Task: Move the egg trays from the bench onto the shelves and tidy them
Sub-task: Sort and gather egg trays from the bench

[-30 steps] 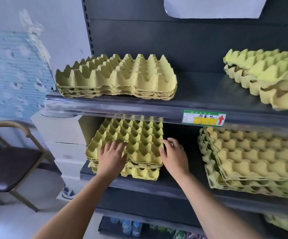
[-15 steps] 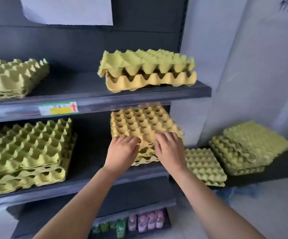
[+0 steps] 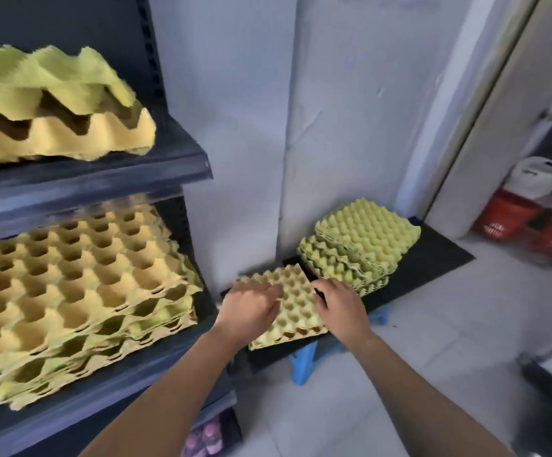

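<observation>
While both arms reach forward and down toward the low black bench (image 3: pixel 433 258), the left hand (image 3: pixel 251 308) lies on the left part of the near stack of egg trays (image 3: pixel 296 308), fingers spread and curled over its left edge. The right hand (image 3: pixel 340 305) lies at the right edge of the same stack, fingers bent toward the tray rim. Whether either hand has actually closed on a tray cannot be determined; both are in contact with the stack, which rests flat on the bench, cups upward. Just beyond it, touching or nearly touching its far right corner, a taller stack of greener trays (image 3: pixel 344 265) sits on the bench, and a further stack (image 3: pixel 370 225) rests partly on top of that one, shifted toward the wall. A blue stool (image 3: pixel 304 364) shows beneath the front edge of the bench. To the left stands the dark shelving unit (image 3: pixel 175 169). Its upper shelf carries two loosely nested trays (image 3: pixel 60 127), the top one tilted and not seated in the one below. The lower shelf (image 3: pixel 103 390) carries a thick stack of trays (image 3: pixel 80 291), its layers offset so that several edges protrude at the front. Red baskets (image 3: pixel 505 219) stand on the floor at far right, beyond the door frame.
</observation>
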The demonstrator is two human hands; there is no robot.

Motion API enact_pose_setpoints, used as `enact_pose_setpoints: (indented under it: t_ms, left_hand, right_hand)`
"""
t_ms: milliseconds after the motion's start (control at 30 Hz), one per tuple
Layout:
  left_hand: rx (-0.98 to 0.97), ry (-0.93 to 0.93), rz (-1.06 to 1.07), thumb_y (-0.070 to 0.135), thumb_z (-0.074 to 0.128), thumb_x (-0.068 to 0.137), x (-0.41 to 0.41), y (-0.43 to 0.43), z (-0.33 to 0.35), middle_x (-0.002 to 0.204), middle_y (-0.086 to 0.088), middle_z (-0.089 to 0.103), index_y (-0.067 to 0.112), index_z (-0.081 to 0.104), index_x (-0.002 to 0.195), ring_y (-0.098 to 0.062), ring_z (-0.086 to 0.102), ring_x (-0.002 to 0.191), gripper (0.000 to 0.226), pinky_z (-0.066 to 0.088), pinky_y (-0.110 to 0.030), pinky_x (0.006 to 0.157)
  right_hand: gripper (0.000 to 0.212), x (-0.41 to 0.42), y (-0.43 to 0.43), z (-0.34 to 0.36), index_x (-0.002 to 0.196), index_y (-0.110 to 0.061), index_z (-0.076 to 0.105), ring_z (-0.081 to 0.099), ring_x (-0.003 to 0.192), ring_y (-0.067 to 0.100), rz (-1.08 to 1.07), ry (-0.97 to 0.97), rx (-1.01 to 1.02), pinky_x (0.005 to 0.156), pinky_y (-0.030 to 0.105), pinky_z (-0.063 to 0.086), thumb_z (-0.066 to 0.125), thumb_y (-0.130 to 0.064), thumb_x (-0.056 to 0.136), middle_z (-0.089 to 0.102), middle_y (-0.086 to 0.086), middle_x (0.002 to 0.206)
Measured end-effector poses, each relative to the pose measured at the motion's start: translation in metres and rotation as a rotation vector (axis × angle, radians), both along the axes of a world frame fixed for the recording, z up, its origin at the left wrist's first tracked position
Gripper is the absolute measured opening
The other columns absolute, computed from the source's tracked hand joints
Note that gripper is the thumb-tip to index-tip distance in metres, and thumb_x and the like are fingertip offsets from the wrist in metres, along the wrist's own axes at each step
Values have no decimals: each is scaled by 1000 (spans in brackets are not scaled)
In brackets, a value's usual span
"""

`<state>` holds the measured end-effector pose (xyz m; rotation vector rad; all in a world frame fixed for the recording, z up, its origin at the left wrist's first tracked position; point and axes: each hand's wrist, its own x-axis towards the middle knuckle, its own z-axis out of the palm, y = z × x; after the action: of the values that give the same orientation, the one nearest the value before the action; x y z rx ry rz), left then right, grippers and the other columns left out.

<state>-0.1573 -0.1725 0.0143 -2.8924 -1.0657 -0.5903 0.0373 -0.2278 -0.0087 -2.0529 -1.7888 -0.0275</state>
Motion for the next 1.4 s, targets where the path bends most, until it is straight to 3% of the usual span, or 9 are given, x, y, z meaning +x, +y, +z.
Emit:
enact_pose_setpoints:
  t_ms: [133, 400, 700, 900, 1000, 1100, 1167, 1267, 1400]
  left_hand:
    - [-169, 23, -11, 31, 32, 88, 55, 47, -30, 102, 1, 65, 19, 59, 107, -22, 60, 95, 35, 50, -32, 76]
    - [-374, 178, 115, 28, 36, 96, 126, 114, -84, 116, 7, 59, 28, 50, 121, -18, 53, 107, 29, 44, -30, 86]
    - [-726, 250, 564, 36, 45, 93, 131, 154, -204, 146, 2, 31, 27, 31, 142, -19, 33, 130, 52, 39, -32, 98]
    - [-907, 129, 897, 36, 52, 91, 127, 184, -297, 153, -3, 14, 25, 14, 148, -26, 23, 136, 70, 33, -39, 103]
    - [-1025, 19, 1042, 35, 54, 90, 126, 199, -338, 153, -8, 11, 18, -1, 149, -32, 25, 135, 82, 33, -43, 102]
    - [-1106, -166, 1138, 30, 60, 87, 126, 206, -367, 147, -13, 17, 17, 0, 149, -37, 40, 123, 87, 43, -45, 94]
    - [-1070, -251, 1191, 26, 64, 83, 127, 208, -369, 139, -13, 25, 18, 14, 147, -37, 46, 115, 81, 46, -44, 87]
    - [-1009, -304, 1246, 24, 67, 78, 130, 206, -348, 132, -11, 32, 20, 28, 139, -34, 47, 110, 73, 43, -42, 84]
    - [-977, -330, 1234, 25, 67, 77, 131, 200, -292, 135, -10, 31, 22, 26, 142, -32, 45, 113, 77, 42, -44, 91]
  right_hand:
    - [34, 52, 28, -17, 127, -18, 55, 54, 107, 26, -57, 66, -202, 88, 35, 46, 49, -22, 94, 60, 8, 115]
    - [38, 129, 87, -59, 134, -19, 48, 48, 117, 25, -44, 175, -444, 94, 38, 44, 44, -25, 96, 53, 7, 125]
    - [46, 182, 165, -171, 141, -14, 37, 50, 120, 25, 35, 256, -688, 95, 35, 43, 45, -28, 97, 46, 11, 132]
    - [60, 184, 215, -272, 147, -9, 24, 42, 128, 30, -57, 295, -762, 103, 35, 35, 49, -29, 96, 39, 16, 140]
    - [70, 183, 237, -312, 150, -6, 13, 40, 130, 34, -204, 429, -737, 104, 38, 35, 51, -28, 96, 33, 19, 145]
    - [57, 177, 249, -340, 145, -5, 26, 49, 121, 33, -264, 593, -684, 94, 36, 40, 50, -20, 95, 45, 17, 137]
    - [40, 172, 252, -345, 132, -8, 42, 57, 99, 28, -303, 678, -618, 79, 32, 43, 50, -17, 93, 58, 12, 118]
    - [30, 168, 248, -332, 120, -10, 48, 55, 72, 16, -387, 753, -523, 65, 31, 48, 53, -20, 91, 58, 1, 90]
    - [32, 165, 237, -279, 120, -10, 50, 58, 76, 19, -395, 765, -445, 61, 31, 48, 52, -23, 91, 64, 5, 98]
